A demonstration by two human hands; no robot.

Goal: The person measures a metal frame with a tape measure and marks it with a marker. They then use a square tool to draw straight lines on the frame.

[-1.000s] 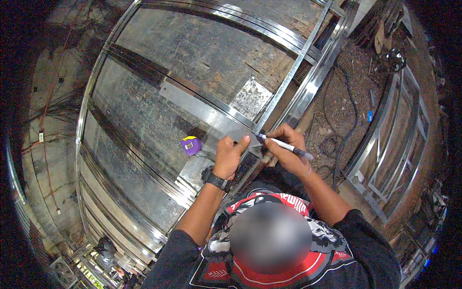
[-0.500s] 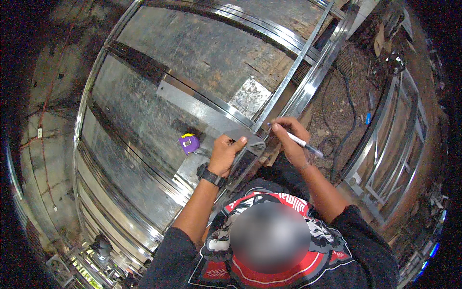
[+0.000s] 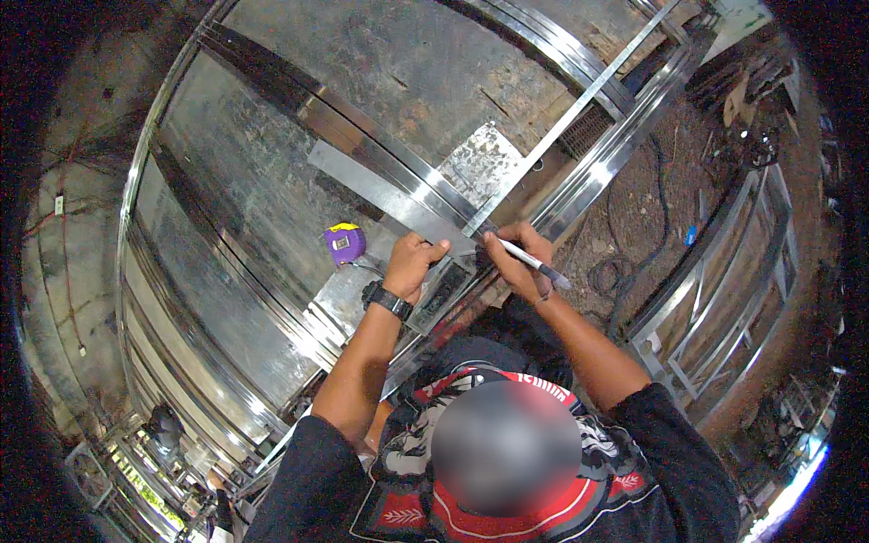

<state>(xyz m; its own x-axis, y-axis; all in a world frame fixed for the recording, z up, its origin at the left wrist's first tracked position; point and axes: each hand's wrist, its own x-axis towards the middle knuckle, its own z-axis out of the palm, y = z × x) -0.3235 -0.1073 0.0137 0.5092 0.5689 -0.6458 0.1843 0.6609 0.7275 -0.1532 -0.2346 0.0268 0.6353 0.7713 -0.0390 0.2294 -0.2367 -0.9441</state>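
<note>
A white pen [image 3: 523, 254] with a dark end is pinched in my right hand [image 3: 525, 262], its tip by the corner where metal bars meet. My left hand [image 3: 412, 269], wearing a black wristwatch, grips the near edge of a flat grey metal strip [image 3: 371, 188], thumb on top and fingers curled. The strip lies along a shiny metal bar [image 3: 398, 154]. A long thin metal bar [image 3: 579, 109] runs from the corner to the far right. Left of my left hand lies a purple and yellow tape measure [image 3: 345, 244].
A dark worktop [image 3: 272, 145] with shiny metal bars across it spreads ahead and left. A speckled metal plate [image 3: 482, 163] lies beyond my hands. On the right, a black cable [image 3: 656, 217] and a metal frame [image 3: 724, 299] lie on the floor. Another person's arm [image 3: 217, 484] shows at lower left.
The view has shifted, and most of the worktop appears farther left and up. My right hand with the pen has come closer to my left hand. The left hand keeps its grip.
</note>
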